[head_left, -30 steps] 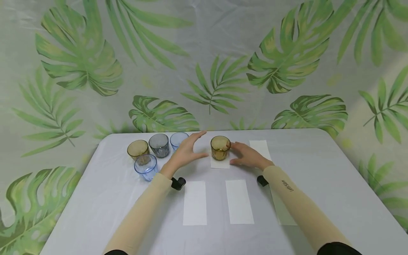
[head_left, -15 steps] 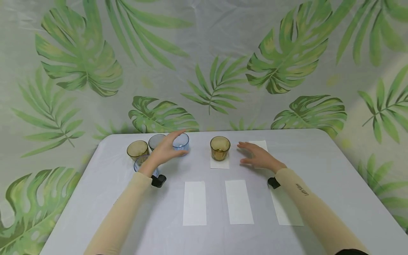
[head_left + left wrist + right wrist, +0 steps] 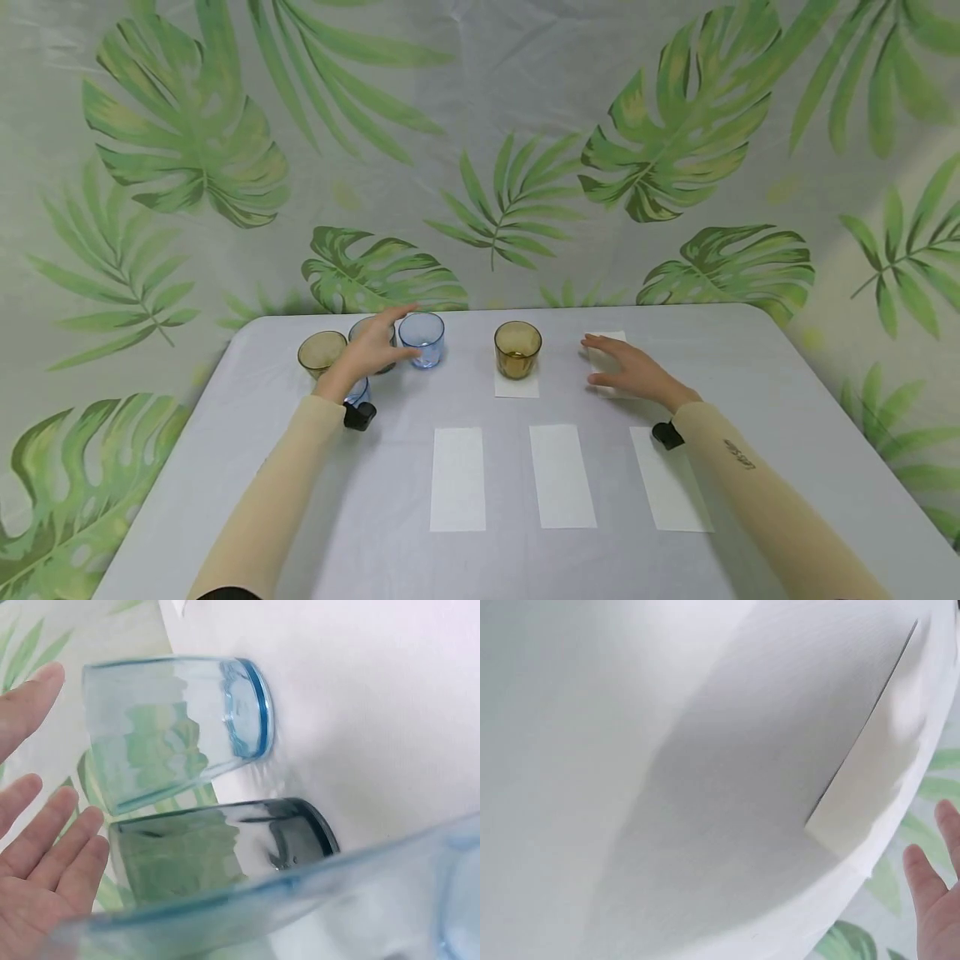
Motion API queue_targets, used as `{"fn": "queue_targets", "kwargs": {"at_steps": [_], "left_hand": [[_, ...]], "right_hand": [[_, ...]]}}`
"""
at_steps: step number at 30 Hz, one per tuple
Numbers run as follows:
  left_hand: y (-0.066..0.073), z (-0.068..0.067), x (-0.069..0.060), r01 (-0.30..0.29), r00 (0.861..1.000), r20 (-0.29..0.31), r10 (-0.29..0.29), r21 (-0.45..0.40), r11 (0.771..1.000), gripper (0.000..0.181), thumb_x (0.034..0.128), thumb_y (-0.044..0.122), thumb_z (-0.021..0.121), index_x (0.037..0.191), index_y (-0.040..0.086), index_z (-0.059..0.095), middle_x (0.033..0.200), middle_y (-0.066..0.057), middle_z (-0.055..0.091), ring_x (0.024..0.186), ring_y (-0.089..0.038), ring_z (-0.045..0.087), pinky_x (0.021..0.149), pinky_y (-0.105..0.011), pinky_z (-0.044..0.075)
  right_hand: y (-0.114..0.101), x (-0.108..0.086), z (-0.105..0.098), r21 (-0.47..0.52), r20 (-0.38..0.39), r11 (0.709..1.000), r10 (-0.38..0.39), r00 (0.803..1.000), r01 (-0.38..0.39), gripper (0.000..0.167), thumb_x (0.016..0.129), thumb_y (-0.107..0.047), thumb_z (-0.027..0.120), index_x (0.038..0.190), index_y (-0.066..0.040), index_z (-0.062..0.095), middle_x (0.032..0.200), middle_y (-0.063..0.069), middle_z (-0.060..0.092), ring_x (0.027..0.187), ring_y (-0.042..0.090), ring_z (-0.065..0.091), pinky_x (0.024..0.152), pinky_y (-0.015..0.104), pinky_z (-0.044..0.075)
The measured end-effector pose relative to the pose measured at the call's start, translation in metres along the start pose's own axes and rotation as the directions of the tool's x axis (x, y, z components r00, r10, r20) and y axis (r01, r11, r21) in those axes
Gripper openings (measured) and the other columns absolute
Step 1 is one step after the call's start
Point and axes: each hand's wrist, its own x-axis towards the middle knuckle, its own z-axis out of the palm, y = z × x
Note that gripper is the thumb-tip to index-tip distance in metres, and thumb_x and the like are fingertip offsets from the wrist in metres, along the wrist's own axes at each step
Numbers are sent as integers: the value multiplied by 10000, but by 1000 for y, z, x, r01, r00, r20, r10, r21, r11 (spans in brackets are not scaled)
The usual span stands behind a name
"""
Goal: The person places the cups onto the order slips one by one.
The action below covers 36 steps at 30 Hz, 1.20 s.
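My left hand (image 3: 367,352) hovers with spread fingers over the glass group at the back left. Its fingers stand just left of a clear blue glass (image 3: 422,342), and no firm grip on it shows. In the left wrist view a grey glass (image 3: 180,855) lies close by the fingertips, with the rim of another blue glass (image 3: 285,892) in the foreground. An amber glass (image 3: 517,350) stands upright on a white paper strip (image 3: 517,389), away from both hands. My right hand (image 3: 633,371), fingers relaxed and holding nothing, hovers over another paper strip (image 3: 600,364).
Another amber glass (image 3: 321,352) stands left of my left hand. Three white paper strips lie in the front row: a left strip (image 3: 457,479), a middle strip (image 3: 562,475) and a right strip (image 3: 671,483). A leaf-patterned cloth (image 3: 495,167) hangs behind the white table (image 3: 495,562).
My right hand has left the amber glass on the strip and moved right. My left hand has moved left, back to the glass group, beside the blue glass. The glasses look unmoved.
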Motion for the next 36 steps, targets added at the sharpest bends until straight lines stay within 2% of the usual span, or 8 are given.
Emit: {"fn": "queue_targets", "kwargs": {"at_steps": [6,12,19,25,30,36], "left_hand": [[-2,0,6,33,999,16,-33,17,999,777,815,216,784,1457,36,385,1448,-178,413,1325,-361,367,1071,-512,340],[-4,1,13,31,999,38,-32,44,999,769,808,202,787,1448,27,398,1442,-177,422,1300,-377,397,1044,-526,370],[-5,2,18,29,997,68,-36,106,994,790,796,211,800,1443,8,394,1441,-187,419,1309,-380,385,1064,-519,347],[-4,2,20,20,996,86,-28,101,995,776,791,183,803,1436,12,406,1410,-209,448,1274,-383,427,1036,-520,382],[-4,3,20,18,995,94,-28,106,994,777,797,178,798,1435,-8,395,1398,-226,453,1262,-386,435,1028,-524,388],[-3,3,20,13,995,98,-25,119,993,767,808,186,789,1436,-7,393,1391,-235,454,1259,-387,438,1024,-523,392]], "right_hand": [[12,-9,-4,-7,-3,1000,27,1000,-27,715,893,-321,687,1466,-36,368,1516,196,285,1374,438,210,1078,639,196],[21,-16,-12,-23,-10,998,58,998,-59,711,898,-331,678,1464,-32,366,1514,211,279,1376,449,191,1080,641,180],[34,-24,-16,-22,-29,997,77,997,-78,701,900,-295,681,1456,-9,366,1502,246,276,1363,458,216,1083,627,194],[42,-29,-18,-22,-36,996,84,996,-85,693,896,-281,684,1435,27,376,1473,295,287,1343,491,224,1082,633,185],[45,-31,-19,-36,-30,995,92,995,-93,692,901,-292,675,1435,29,373,1477,290,280,1344,498,213,1079,642,176],[48,-33,-19,-7,-26,995,102,994,-103,680,901,-285,676,1430,26,383,1481,283,280,1349,500,199,1084,641,163]]}}
